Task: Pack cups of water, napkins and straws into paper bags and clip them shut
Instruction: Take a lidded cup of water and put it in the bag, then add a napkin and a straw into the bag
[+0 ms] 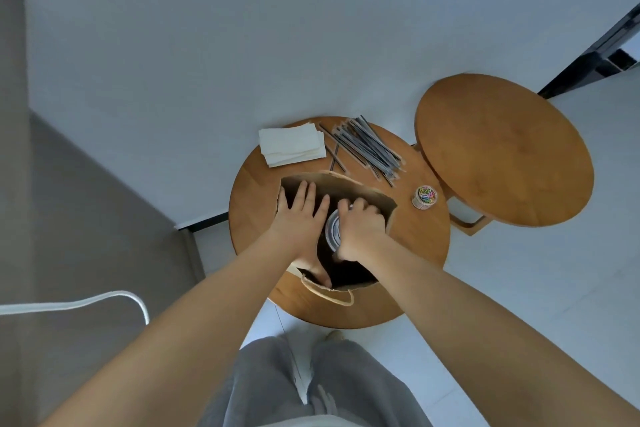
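While hands [332, 222] hold cup [333, 230], brown paper bag [367, 196] — creased

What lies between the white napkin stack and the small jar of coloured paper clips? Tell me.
In the head view, the pile of grey wrapped straws lies on the round wooden table between the white napkin stack and the clip jar.

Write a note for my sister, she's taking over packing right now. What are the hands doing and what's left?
Left hand: fingers spread, thumb hooked at the near rim, holding the paper bag open.
Right hand: gripping the cup from above, lowering it into the bag.
On the round table: napkins, straws, jar of paper clips, all outside the bag.
Done: bag opened, cup going in.
Left: set the cup down, add a napkin and straw, fold the top, clip it shut.
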Motion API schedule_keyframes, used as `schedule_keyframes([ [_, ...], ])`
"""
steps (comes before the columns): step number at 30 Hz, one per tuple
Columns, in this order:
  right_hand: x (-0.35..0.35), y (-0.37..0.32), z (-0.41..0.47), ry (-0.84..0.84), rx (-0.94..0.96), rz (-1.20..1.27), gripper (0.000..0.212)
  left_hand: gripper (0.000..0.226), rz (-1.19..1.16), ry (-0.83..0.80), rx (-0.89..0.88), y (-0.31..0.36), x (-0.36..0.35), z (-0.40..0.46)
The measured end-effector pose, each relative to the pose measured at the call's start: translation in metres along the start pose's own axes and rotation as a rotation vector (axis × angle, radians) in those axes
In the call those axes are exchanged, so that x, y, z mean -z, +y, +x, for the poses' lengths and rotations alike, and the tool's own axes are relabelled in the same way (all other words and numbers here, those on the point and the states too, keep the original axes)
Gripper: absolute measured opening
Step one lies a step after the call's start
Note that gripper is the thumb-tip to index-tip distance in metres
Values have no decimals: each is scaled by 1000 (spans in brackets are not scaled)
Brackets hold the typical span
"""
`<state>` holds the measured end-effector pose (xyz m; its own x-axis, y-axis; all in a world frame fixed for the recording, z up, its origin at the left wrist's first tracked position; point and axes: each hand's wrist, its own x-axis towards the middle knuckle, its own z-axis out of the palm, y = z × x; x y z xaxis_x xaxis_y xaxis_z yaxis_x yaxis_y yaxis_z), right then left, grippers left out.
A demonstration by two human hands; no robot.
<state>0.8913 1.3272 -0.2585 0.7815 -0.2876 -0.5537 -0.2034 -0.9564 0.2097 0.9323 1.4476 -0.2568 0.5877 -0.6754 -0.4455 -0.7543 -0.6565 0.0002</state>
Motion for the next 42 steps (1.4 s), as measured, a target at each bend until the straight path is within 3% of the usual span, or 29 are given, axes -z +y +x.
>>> schedule_keyframes([
  [7,-38,2,25,-210,22,131,106,147,-13,11,48,-13,-7,2],
  [14,-61,13,32,-238,116,-14,90,145,-40,12,82,4,8,15],
  [20,-38,11,31,-335,201,-136,98,130,-83,-34,115,4,25,14],
  [24,6,21,21,-250,393,-13,52,60,-316,179,64,-3,49,8],
  [28,61,50,7,-33,483,180,26,25,-423,406,201,-11,67,4],
  [32,110,85,0,28,577,142,15,19,-494,516,368,-23,82,10],
  [36,141,105,7,5,608,149,36,21,-571,553,390,-37,91,27],
  [42,132,82,76,112,525,303,25,22,-731,394,431,-65,73,83],
])
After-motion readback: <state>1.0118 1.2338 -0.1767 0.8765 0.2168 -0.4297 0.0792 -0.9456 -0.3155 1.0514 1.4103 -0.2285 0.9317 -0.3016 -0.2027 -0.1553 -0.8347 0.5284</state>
